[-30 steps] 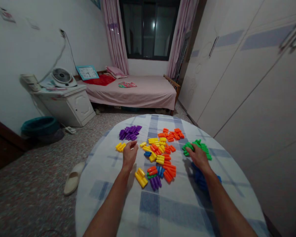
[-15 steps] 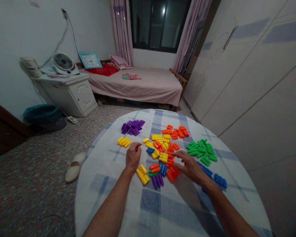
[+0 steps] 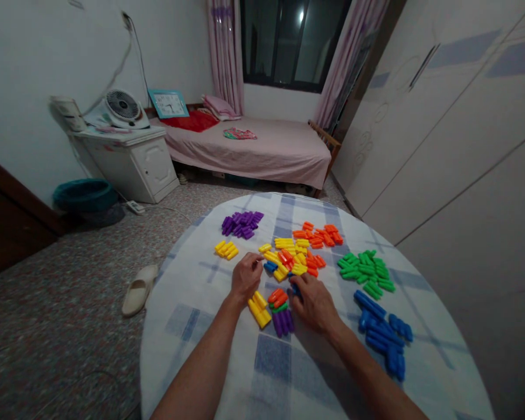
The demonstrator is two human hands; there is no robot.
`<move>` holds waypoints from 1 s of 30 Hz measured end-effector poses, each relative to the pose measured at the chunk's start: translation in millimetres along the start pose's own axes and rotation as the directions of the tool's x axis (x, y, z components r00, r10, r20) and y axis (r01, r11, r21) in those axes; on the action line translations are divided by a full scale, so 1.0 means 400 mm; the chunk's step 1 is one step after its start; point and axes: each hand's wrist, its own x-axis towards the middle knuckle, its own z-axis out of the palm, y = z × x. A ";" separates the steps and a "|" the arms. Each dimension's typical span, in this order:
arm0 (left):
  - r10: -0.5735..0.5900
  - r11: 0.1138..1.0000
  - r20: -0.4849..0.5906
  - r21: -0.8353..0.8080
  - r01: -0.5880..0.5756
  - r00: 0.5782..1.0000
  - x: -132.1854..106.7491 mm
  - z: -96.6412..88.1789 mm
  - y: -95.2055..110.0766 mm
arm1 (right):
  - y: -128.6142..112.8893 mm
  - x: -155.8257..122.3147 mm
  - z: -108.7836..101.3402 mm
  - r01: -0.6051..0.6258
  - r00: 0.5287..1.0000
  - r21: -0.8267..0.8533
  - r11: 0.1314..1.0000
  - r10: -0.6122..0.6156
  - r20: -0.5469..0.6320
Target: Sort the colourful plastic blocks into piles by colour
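Coloured plastic pegs lie in groups on a round table with a blue-checked cloth point(image 3: 227, 350). A mixed pile point(image 3: 291, 259) of yellow, orange and red pegs sits in the middle. My left hand point(image 3: 246, 277) rests loosely closed at the pile's left edge, beside a blue peg point(image 3: 270, 267). My right hand point(image 3: 312, 300) is curled over the pile's near side, its fingers pinching a blue peg point(image 3: 294, 289). Just in front of the hands lie yellow pegs point(image 3: 259, 308), purple pegs point(image 3: 283, 322) and a small orange and green cluster point(image 3: 279, 299).
Sorted groups ring the pile: purple point(image 3: 242, 224), yellow point(image 3: 226, 249), orange point(image 3: 319, 234), green point(image 3: 366, 269), blue point(image 3: 382, 332). Beyond the table are a bed point(image 3: 262, 153), a white cabinet point(image 3: 131, 163) with a fan point(image 3: 121, 108), a basin point(image 3: 84, 195), a slipper point(image 3: 139, 289) and wardrobes point(image 3: 455, 128).
My right hand left the green pegs at the right and came across to the near side of the middle pile, closing on a blue peg. My left hand stayed closed by the pile.
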 end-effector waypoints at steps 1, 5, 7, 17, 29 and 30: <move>0.027 1.000 0.036 -0.009 -0.026 0.999 -0.001 0.001 0.000 | 0.003 0.005 -0.002 -0.057 0.998 -0.012 0.998 0.057 -0.031; 0.085 0.996 0.120 -0.031 -0.082 0.989 -0.004 0.001 0.000 | 0.032 0.029 -0.006 -0.179 0.982 -0.042 0.983 0.176 -0.071; 0.098 0.995 0.139 -0.034 -0.094 0.985 -0.004 0.000 0.002 | 0.044 0.038 -0.004 -0.152 0.988 -0.037 0.988 0.151 -0.020; 0.088 0.996 0.168 -0.016 -0.087 0.982 0.000 -0.004 0.004 | -0.002 0.076 0.032 -0.181 0.983 -0.160 0.970 0.183 -0.004; 0.028 0.999 0.165 0.018 -0.032 0.986 -0.002 0.000 -0.005 | 0.174 -0.108 -0.068 -0.345 0.936 -0.136 0.929 0.328 -0.128; 0.032 0.999 0.165 0.017 -0.036 0.986 -0.003 0.000 -0.005 | 0.194 -0.130 -0.074 -0.365 0.930 -0.154 0.918 0.350 -0.116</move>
